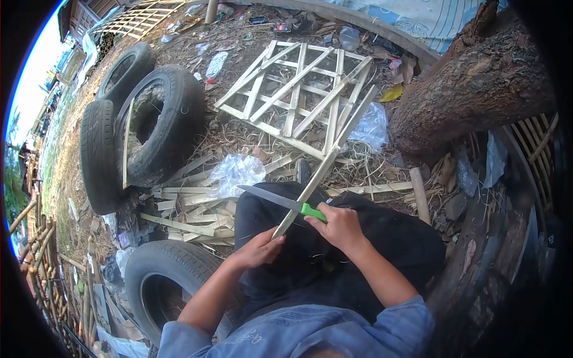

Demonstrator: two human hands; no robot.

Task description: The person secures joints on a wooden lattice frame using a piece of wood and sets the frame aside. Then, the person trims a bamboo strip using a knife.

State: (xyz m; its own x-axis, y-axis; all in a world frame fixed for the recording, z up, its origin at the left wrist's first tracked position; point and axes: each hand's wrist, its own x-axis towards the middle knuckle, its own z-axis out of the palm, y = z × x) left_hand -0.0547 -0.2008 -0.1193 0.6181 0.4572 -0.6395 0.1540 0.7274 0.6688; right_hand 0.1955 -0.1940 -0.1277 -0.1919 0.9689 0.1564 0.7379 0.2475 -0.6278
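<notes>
My right hand (338,225) is closed around the green handle of a knife (271,195). Its long blade points left and lies across a pale bamboo strip (317,176), touching it near the handle. My left hand (261,249) grips the lower end of that strip, which slants up and away to the right over my lap. Beyond my knees, a lattice of crossed bamboo strips (294,100) lies on the ground. The far end of the held strip overlaps the lattice's right side in view; I cannot tell if they touch.
Several old tyres (173,119) stand and lie at left, one tyre (140,262) close by my left arm. Split bamboo pieces (197,221) are piled beside my knee, near a clear plastic bag (237,173). A thick tree trunk (471,83) leans at right. A short wooden stake (419,194) is nearby.
</notes>
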